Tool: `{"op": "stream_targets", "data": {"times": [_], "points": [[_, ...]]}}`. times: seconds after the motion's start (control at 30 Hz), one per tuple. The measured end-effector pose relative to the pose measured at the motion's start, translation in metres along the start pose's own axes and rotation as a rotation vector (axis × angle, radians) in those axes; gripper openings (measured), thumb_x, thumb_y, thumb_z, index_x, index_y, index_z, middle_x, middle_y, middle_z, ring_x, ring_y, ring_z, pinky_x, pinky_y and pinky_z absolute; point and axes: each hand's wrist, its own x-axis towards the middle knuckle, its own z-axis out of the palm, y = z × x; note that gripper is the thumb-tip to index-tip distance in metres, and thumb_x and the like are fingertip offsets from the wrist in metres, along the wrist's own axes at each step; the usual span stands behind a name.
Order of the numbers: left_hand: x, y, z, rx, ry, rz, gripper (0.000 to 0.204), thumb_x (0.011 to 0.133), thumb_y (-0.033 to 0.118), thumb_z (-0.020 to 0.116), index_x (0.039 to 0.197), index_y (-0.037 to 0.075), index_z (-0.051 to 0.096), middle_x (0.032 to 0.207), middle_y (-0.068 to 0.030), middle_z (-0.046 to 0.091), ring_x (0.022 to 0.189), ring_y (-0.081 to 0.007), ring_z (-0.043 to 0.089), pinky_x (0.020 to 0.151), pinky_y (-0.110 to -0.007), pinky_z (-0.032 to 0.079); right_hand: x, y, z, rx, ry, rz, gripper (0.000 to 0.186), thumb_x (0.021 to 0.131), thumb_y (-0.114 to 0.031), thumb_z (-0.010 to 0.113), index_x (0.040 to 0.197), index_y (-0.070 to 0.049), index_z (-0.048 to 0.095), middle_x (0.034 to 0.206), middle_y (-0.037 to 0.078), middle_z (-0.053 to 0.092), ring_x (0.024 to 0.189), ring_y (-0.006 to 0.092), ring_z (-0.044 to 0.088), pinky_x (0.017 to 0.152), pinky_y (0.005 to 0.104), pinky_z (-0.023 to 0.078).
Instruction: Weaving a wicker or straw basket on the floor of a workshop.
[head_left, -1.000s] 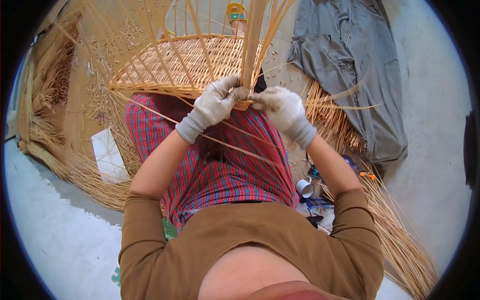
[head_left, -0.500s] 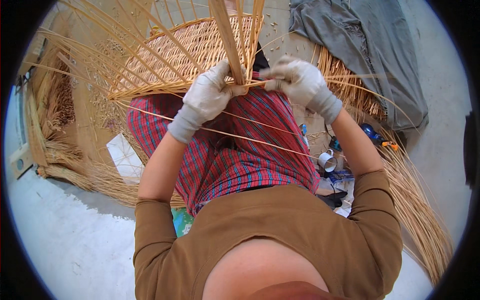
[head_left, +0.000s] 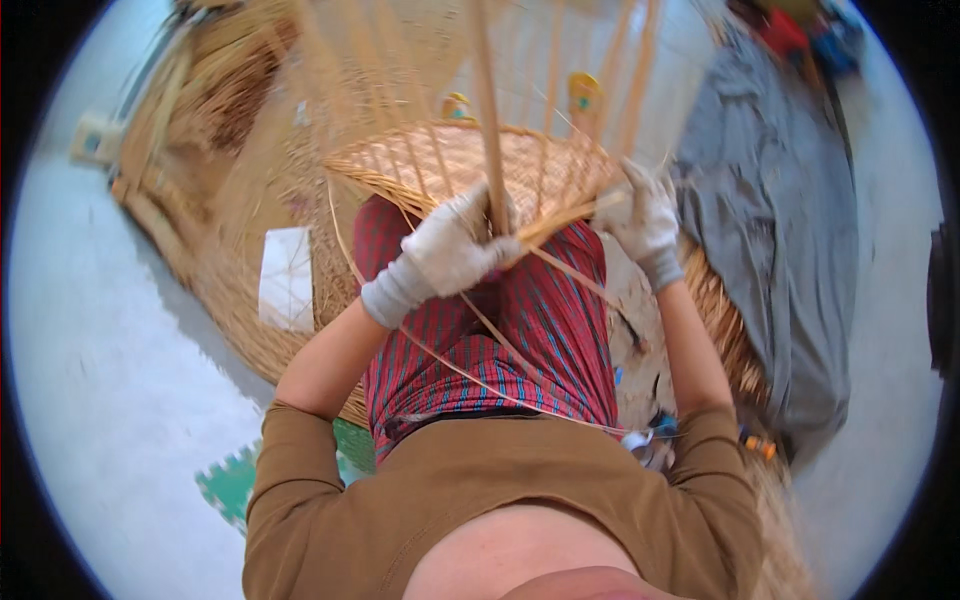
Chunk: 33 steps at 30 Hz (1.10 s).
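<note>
We had a tan wicker panel [head_left: 462,160], tight ribbed weave with a rounded outline, propped over knees in red-and-blue plaid fabric [head_left: 565,350]. Thin tan stakes [head_left: 550,80], blurred, rose off its rim; one thick brown wooden stake [head_left: 487,110] stood at the near edge. Left hand [head_left: 450,245], in a white knit glove with grey cuff: we saw fingers curled closed around that stake's foot, thumb against the rim. Right hand [head_left: 640,215], same glove, sat just beside the panel's right end, fingers part-bent and blurred; we couldn't tell whether they gripped anything. A thin pale strand [head_left: 470,377] bowed across the lap. Further out, we had a white rectangular sheet [head_left: 285,280] on the left, and wrinkled grey cloth [head_left: 770,230] over straw-coloured rods [head_left: 725,330] on the right.
</note>
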Motion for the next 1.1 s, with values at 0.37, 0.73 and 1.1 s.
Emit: {"op": "stream_targets", "data": {"times": [0.37, 0.73, 1.1], "points": [[-0.083, 0.009, 0.035, 0.509, 0.077, 0.269, 0.029, 0.086, 0.018, 0.076, 0.105, 0.01, 0.056, 0.086, -0.0146, 0.065, 0.081, -0.0351, 0.068, 0.074, -0.044, 0.055, -0.037, -0.009, -0.025, -0.193, 0.237, -0.219, 0.042, 0.072, -0.025, 0.081, 0.112, -0.015, 0.072, 0.102, 0.011, 0.068, 0.107, 0.0365, 0.062, 0.094, 0.0491, 0.047], [-0.019, -0.004, -0.042, 0.348, -0.23, 0.261, 0.03, 0.086, 0.002, 0.076, 0.107, 0.006, 0.055, 0.088, 0.0002, 0.056, 0.086, -0.0119, 0.055, 0.077, -0.033, 0.052, -0.055, -0.048, -0.024, -0.341, 0.297, 0.018, 0.029, 0.073, -0.026, 0.08, 0.099, -0.018, 0.073, 0.092, 0.011, 0.068, 0.09, 0.0354, 0.064, 0.082, 0.0484, 0.048], [0.043, -0.066, -0.187, 0.181, -0.085, -0.015, 0.023, 0.097, 0.013, 0.072, 0.116, 0.013, 0.059, 0.104, 0.0028, 0.061, 0.098, -0.0113, 0.061, 0.083, -0.029, 0.056, 0.058, -0.1, 0.008, -0.528, -0.146, 0.162, 0.035, 0.071, -0.02, 0.075, 0.106, -0.021, 0.072, 0.109, 0.011, 0.066, 0.11, 0.0332, 0.06, 0.092, 0.0486, 0.044]]}}
